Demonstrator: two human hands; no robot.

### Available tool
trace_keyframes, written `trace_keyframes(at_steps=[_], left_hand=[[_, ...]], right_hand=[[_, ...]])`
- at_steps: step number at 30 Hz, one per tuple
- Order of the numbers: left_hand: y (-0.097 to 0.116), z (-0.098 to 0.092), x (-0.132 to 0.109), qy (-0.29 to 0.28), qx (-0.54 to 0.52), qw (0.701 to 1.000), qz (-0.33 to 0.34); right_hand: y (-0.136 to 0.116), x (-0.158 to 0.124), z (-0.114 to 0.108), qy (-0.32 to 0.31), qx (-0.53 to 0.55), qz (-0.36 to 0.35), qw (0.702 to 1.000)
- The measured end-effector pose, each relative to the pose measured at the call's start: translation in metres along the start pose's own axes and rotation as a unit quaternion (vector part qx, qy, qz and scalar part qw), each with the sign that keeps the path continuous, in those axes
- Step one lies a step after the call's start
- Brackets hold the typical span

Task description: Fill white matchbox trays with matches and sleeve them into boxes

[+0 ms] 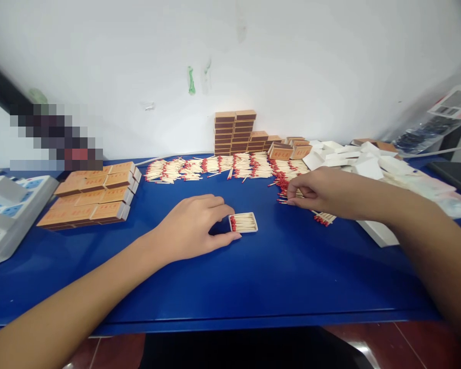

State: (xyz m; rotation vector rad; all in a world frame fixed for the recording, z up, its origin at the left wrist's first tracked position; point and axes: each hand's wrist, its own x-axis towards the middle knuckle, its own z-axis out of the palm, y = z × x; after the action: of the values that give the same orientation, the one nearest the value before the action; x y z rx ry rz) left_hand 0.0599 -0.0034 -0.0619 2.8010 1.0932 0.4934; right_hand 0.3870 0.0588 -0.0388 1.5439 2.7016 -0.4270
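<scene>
A small white matchbox tray (255,229), partly filled with red-headed matches, lies on the blue table before me. My left hand (200,225) grips its left end between thumb and fingers. To the right, my right hand (311,192) is closed in a pinch over the near edge of a heap of loose matches (282,177). The match ends at its fingertips are partly hidden by the fingers. Just below that hand lies a small bunch of matches (325,219), heads toward me. A row of loose matches (172,170) stretches leftward along the table's back.
Stacked matchboxes (234,134) stand against the white wall. More closed matchboxes (94,197) are laid in rows at left, beside a grey and white device (23,215). White empty trays (363,159) pile up at right, near a plastic bag (426,130).
</scene>
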Motion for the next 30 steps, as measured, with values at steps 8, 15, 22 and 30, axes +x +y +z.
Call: trace_keyframes(at_steps=[8,15,22,30], left_hand=[[0.0,-0.001,-0.001,-0.001,0.009,1.0,0.006],[-0.001,0.0,-0.001,-0.002,0.013,1.0,0.011],[-0.001,-0.001,-0.002,-0.009,0.01,1.0,0.006],[-0.001,0.0,-0.002,-0.003,0.011,1.0,0.016]], right_hand=[[0.0,-0.003,-0.001,-0.015,0.014,0.003,1.0],[0.007,-0.005,0.0,-0.045,0.018,0.021,0.999],[0.001,-0.005,-0.003,-0.055,0.015,0.029,0.998],[-0.01,0.003,0.003,-0.014,-0.023,0.036,0.999]])
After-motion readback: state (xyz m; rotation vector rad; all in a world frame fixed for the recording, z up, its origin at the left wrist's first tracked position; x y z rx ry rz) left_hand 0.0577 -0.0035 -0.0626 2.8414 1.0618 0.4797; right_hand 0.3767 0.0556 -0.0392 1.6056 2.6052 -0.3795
